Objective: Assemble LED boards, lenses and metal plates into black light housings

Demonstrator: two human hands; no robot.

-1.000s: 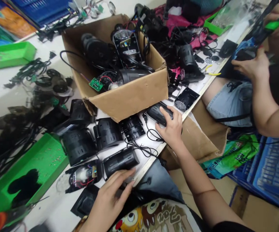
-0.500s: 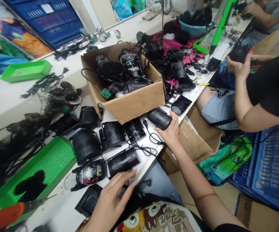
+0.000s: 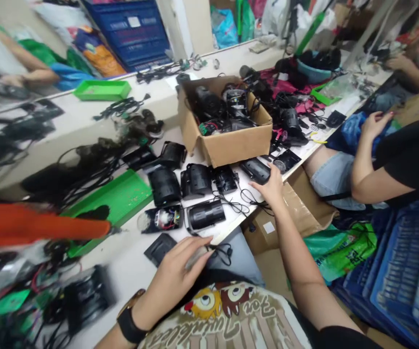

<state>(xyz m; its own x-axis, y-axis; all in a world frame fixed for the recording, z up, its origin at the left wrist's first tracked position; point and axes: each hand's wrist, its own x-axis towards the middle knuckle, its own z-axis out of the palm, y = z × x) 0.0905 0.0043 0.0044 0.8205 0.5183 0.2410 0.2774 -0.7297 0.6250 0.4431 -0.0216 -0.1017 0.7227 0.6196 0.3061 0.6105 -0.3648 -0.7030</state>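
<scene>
My right hand (image 3: 271,186) grips the near end of a black slotted plastic housing (image 3: 255,169), which lies on the bench beside the cardboard box. A thin black cable (image 3: 253,198) coils just below it. My left hand (image 3: 185,261) is at the bench's front edge, its fingers stretched and the thumb apart. Near its fingertips another black housing (image 3: 207,214) lies on its side. An opened housing (image 3: 163,218) shows red wires and a pale part inside. Several more black housings (image 3: 163,185) lie behind, and a flat black piece (image 3: 160,248) is beside my left hand.
The cardboard box (image 3: 240,145) holds black housings and wires. A green tray (image 3: 127,194) and a blurred orange-handled tool (image 3: 49,227) are on the left. A co-worker's arm (image 3: 362,160) is at right, above stacked blue crates (image 3: 394,261). An open carton (image 3: 303,213) stands below the bench edge.
The camera view has swung left, so things appear farther right. My right hand stays on the housing and my left hand stays near the edge. The co-worker's dark piece is no longer visible.
</scene>
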